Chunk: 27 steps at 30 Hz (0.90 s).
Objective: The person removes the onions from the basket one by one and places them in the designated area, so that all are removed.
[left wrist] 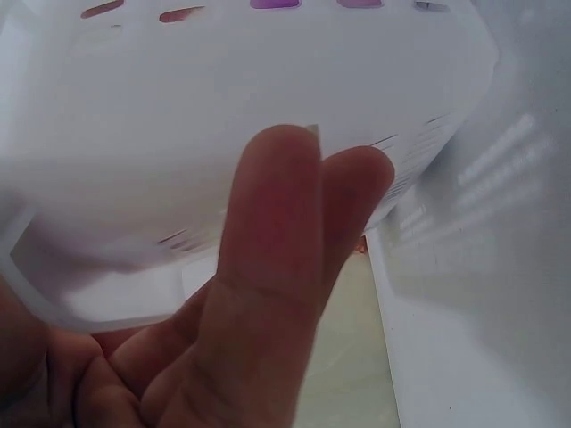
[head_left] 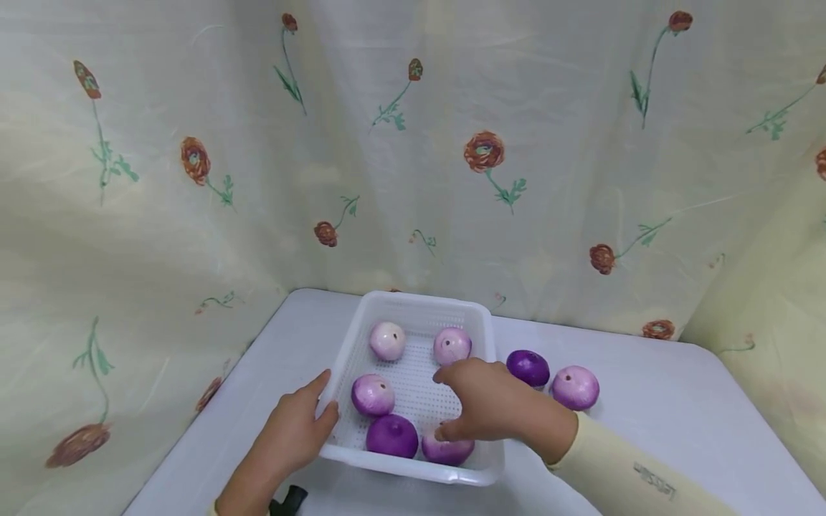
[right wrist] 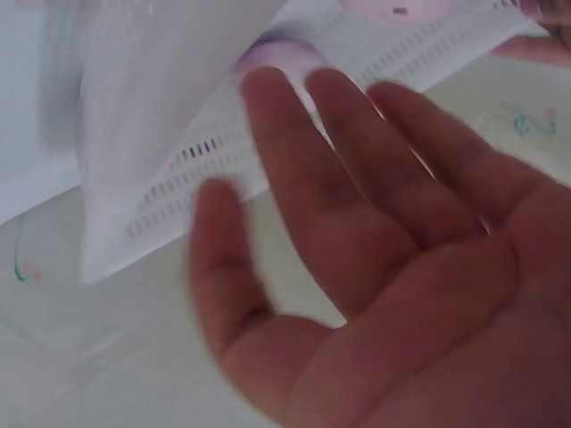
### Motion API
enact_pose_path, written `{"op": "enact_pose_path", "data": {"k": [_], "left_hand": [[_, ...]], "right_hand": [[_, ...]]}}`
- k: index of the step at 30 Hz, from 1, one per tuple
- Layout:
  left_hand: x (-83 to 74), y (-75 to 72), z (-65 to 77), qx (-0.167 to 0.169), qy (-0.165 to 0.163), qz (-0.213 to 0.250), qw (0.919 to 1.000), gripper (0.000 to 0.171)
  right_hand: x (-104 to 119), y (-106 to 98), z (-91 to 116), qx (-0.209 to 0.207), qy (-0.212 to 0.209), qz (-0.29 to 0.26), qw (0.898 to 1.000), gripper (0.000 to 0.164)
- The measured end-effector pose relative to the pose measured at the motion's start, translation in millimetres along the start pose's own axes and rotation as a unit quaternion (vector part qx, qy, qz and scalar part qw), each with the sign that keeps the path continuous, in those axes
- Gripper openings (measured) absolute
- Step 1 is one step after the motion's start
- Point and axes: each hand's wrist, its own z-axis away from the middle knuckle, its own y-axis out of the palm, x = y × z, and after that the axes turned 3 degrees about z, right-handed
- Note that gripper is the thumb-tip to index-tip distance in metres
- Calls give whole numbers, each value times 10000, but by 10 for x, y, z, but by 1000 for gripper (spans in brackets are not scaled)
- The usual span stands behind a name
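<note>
A white perforated plastic basket holds several peeled red onions, among them a dark purple onion at the front and a paler onion at the back left. My left hand holds the basket's left rim, its fingers along the outer wall in the left wrist view. My right hand is over the basket's right side with its fingers spread apart. Its thumb is above the front right onion and partly hides it. In the right wrist view the palm shows nothing held.
Right of the basket, a dark purple onion and a lighter onion lie on the white table. A flower-patterned curtain hangs behind and at the sides. A small black object is near the left wrist.
</note>
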Motion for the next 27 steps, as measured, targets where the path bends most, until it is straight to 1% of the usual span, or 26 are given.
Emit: {"op": "enact_pose_path", "data": {"k": [2,4,6,7,12,17,21,27], "left_hand": [[-6,5,-2,8,-22,-24,10000,59],[-11,3,-5,10,-16,-42,10000,59],[-15,2,-10,19,-15,-33,10000,59],[-16,3,-13,19,-1,-36,10000,59],[-18,10,-18,13,50,-18,10000,59],[-21,10,-8,46,18,24,10000,59],[-30,0,-1,85,-44,11,10000,60],[-26,-8,10,87,-87,19,9999,60]], "right_hand": [[46,24,-4,160,26,354,9992,59],[81,53,-8,283,30,657,9974,48],[108,80,-9,395,82,827,9958,38],[116,92,-9,447,130,889,9950,37],[145,151,-7,676,344,1106,9910,42],[168,203,2,912,480,1198,9874,38],[176,232,4,1058,482,1267,9851,33],[172,257,-16,1076,447,1289,9848,37]]}}
